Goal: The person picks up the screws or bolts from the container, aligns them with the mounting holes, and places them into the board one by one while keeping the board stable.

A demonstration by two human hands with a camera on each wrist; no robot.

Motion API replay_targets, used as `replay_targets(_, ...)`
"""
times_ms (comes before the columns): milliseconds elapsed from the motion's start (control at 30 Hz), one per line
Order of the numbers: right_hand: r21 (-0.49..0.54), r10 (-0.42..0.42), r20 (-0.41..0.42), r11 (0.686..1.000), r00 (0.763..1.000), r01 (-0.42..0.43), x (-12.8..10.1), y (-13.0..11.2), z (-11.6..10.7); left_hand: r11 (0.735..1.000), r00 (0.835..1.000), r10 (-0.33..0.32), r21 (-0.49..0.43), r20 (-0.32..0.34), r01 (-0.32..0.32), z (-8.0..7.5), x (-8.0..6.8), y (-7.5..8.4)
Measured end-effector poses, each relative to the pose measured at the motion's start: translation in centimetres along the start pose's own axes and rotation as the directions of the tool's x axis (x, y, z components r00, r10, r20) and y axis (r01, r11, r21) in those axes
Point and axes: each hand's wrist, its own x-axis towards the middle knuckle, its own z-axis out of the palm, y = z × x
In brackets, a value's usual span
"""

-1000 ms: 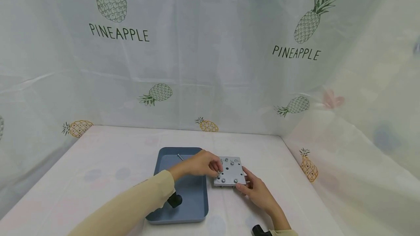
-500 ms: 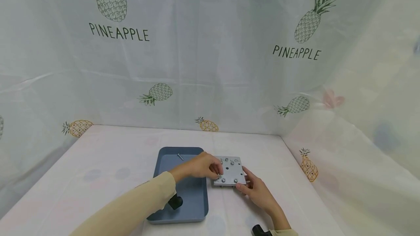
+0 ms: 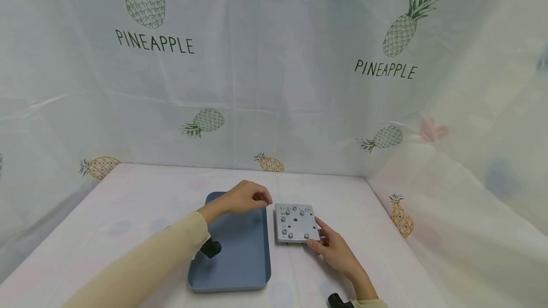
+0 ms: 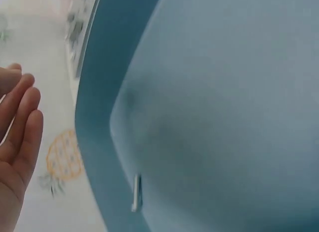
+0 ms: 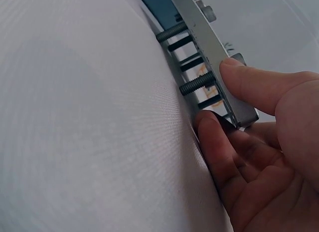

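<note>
A square silver metal plate (image 3: 301,226) stands on the table right of the blue tray, with several screws set in its top. My right hand (image 3: 337,252) grips its near right corner; in the right wrist view the thumb (image 5: 254,85) presses the upper side, fingers are below, and threaded screw ends (image 5: 197,84) stick out underneath. Over the tray's far right part hovers my left hand (image 3: 245,197), fingers loosely bent, nothing seen between them. In the left wrist view a single screw (image 4: 136,193) lies in the tray; from the head, the left hand and arm hide it.
The blue tray (image 3: 246,270) takes up the table's middle, its right rim close to the plate. A white patterned cloth (image 3: 150,203) covers the table. Behind hangs a pineapple-print curtain (image 3: 278,84). Black wrist devices (image 3: 211,248) sit at both wrists.
My left hand has left the plate's left edge, where it fingered a screw, and moved up and left over the tray. That screw now stands in the plate. The right hand keeps its hold.
</note>
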Motion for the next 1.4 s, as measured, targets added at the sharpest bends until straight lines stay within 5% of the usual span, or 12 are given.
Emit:
replay_targets(200,0.002,0.005,-0.001,1.0,1.0,-0.005,-0.1,0.1,0.0,0.998,0.998,-0.022,0.055,-0.067,0.025,-2.9,-1.1,-1.6)
replay_targets(400,0.015,0.005,0.002,1.0,1.0,-0.005,-0.1,0.3,-0.1,0.98,0.991,-0.086,0.169,-0.099,0.102,-4.1,-2.1,-3.7)
replay_targets(833,-0.014,0.012,-0.019,1.0,1.0,-0.012,0.3,0.4,0.0,0.909,0.943,-0.317,0.253,-0.099,0.332,-2.7,-3.4,-5.3)
replay_targets(1400,-0.008,0.01,-0.016,1.0,1.0,-0.01,0.3,0.2,0.3,0.874,0.922,-0.375,0.295,-0.092,0.385,-1.5,-3.9,-5.8)
